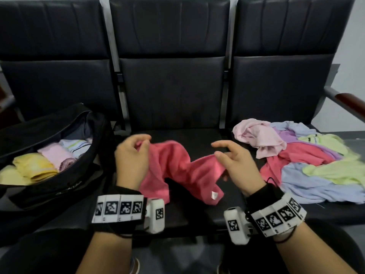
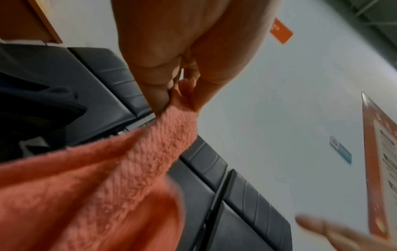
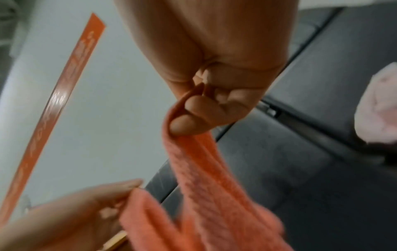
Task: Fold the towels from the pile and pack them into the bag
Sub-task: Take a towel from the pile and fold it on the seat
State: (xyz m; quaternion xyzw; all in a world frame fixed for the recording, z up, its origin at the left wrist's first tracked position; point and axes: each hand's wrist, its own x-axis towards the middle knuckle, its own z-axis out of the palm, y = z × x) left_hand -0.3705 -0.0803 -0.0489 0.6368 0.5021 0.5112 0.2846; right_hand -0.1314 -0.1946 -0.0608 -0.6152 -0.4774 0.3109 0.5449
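Towel, coral-pink terry (image 1: 177,167), hangs bunched between both hands above the middle seat (image 1: 187,135) of a black padded bench; a small white tag (image 1: 214,195) on its lower corner is unreadable. Head view: left hand (image 1: 132,161) pinches one edge, right hand (image 1: 237,165) pinches the other with index finger extended. Black bag (image 1: 53,175) lies unzipped on the left seat, pale script on its side illegible, with yellow, pink and striped folded towels inside. Loose pile (image 1: 300,161) of pink, lilac, blue and green towels covers the right seat. The middle seat behind the hands is bare.

Left wrist view: thumb and fingers (image 2: 159,95) clamp a gathered, looped-pile corner of the cloth (image 2: 107,186); orange wall signs are blurred.

Right wrist view: curled fingertips (image 3: 193,115) nip a hemmed edge (image 3: 199,169); an orange strip's writing cannot be read.
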